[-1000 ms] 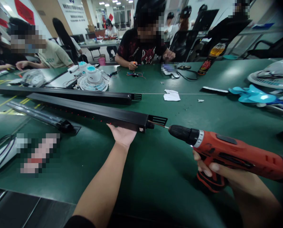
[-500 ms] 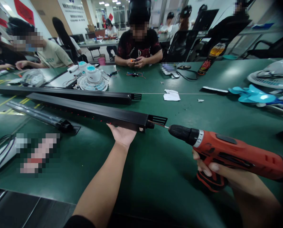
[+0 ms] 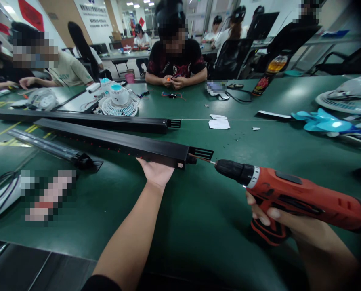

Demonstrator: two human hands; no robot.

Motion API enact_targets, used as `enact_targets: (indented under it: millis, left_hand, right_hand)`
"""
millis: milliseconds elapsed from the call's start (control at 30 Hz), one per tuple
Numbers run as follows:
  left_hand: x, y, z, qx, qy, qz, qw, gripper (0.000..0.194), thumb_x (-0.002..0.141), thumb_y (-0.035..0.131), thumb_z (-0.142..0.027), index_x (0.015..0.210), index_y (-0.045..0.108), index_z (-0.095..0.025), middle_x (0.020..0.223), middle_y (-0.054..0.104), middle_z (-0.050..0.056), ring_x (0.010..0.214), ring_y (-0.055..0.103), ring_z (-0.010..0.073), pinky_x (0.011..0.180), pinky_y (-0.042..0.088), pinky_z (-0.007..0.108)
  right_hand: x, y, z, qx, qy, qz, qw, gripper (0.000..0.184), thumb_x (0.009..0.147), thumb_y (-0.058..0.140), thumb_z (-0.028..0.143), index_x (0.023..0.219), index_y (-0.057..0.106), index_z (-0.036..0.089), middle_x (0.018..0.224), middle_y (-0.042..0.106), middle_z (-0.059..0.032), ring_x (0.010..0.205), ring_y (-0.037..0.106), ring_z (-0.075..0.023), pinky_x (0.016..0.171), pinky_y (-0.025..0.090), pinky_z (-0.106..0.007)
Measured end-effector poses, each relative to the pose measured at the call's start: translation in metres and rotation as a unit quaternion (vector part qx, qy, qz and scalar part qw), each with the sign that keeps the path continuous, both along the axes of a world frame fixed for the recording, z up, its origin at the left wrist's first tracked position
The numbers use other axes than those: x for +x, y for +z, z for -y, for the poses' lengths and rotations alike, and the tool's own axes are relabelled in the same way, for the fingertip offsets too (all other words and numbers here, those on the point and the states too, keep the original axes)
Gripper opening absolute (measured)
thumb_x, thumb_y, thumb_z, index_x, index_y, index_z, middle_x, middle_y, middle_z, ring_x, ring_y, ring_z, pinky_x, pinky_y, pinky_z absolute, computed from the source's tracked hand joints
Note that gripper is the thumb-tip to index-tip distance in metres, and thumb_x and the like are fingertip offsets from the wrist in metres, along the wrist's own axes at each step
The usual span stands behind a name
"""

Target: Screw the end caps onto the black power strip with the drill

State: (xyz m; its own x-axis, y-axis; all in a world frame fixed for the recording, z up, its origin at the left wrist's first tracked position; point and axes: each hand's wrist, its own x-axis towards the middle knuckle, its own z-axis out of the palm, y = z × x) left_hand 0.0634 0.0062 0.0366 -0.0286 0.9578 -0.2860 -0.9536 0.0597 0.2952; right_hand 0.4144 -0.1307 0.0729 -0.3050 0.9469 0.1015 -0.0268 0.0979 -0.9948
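A long black bar (image 3: 132, 143) with red dots along its lower edge runs from the left to the middle. My left hand (image 3: 158, 173) grips it from below near its right end; the fingers are mostly hidden under it. At that end are a slotted black bracket (image 3: 202, 153) and a short round black part (image 3: 192, 160). My right hand (image 3: 263, 214) is wrapped round the handle of a red and black cordless drill (image 3: 304, 194). The drill's bit points left at the bar's end; whether the tip touches a screw there is too small to tell.
Behind lies a second black bar (image 3: 114, 120). A clear strip (image 3: 47, 143) is at left, a white fan (image 3: 120, 105) at the back, blue fan blades (image 3: 322, 121) and a bottle (image 3: 269, 74) at right. A co-worker (image 3: 177, 56) sits opposite, handling small parts.
A small light now shows under the drill's chuck. Both of my hands, the bar and the drill hold their places. The co-worker opposite has shifted the head slightly left.
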Motion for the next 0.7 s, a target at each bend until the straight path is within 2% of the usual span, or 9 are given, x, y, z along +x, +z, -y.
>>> enact_targets:
  millis: [67,300,433,567,700]
  left_hand:
    - [0.000,0.000,0.000,0.003,0.002,-0.002,1.000,0.105,0.115,0.026,-0.103,0.183,0.065,-0.033,0.184,0.071,0.020,0.180,0.059,0.0482,0.132,0.065,0.067]
    - [0.000,-0.002,-0.001,0.001,0.005,-0.007,1.000,0.102,0.115,0.028,-0.102,0.182,0.065,-0.034,0.184,0.071,0.019,0.179,0.060,0.0479,0.133,0.064,0.067]
    - [0.000,0.000,0.000,-0.006,0.005,-0.003,1.000,0.104,0.116,0.024,-0.102,0.180,0.067,-0.033,0.181,0.073,0.019,0.177,0.063,0.0468,0.131,0.065,0.064]
    - [0.000,0.002,0.001,-0.009,0.004,-0.007,1.000,0.106,0.115,0.026,-0.104,0.181,0.068,-0.032,0.182,0.073,0.020,0.171,0.067,0.0473,0.126,0.067,0.063]
    - [0.000,0.003,0.002,-0.015,0.002,-0.014,1.000,0.108,0.115,0.025,-0.104,0.184,0.065,-0.032,0.184,0.071,0.020,0.172,0.065,0.0482,0.125,0.067,0.062]
  right_hand:
    - [0.001,-0.001,0.001,-0.005,-0.006,-0.004,1.000,0.029,0.112,0.096,0.055,0.122,0.095,0.028,0.067,0.075,-0.0022,0.054,0.068,-0.0192,0.055,0.064,-0.028]
    - [0.014,-0.013,0.001,-0.007,0.018,0.005,1.000,0.027,0.115,0.093,0.051,0.129,0.094,0.028,0.074,0.079,-0.0036,0.060,0.074,-0.0225,0.068,0.074,-0.035]
    - [0.012,-0.012,0.000,-0.011,0.022,0.003,1.000,0.024,0.116,0.092,0.049,0.129,0.094,0.029,0.077,0.082,-0.0042,0.061,0.076,-0.0222,0.068,0.075,-0.033]
    - [0.010,-0.009,-0.001,0.011,0.022,0.002,1.000,0.024,0.116,0.092,0.050,0.128,0.095,0.029,0.073,0.078,-0.0017,0.059,0.074,-0.0194,0.066,0.073,-0.029]
    - [0.011,-0.010,-0.001,0.001,0.026,-0.006,1.000,0.025,0.116,0.093,0.050,0.131,0.094,0.030,0.074,0.079,-0.0027,0.060,0.074,-0.0205,0.066,0.074,-0.032]
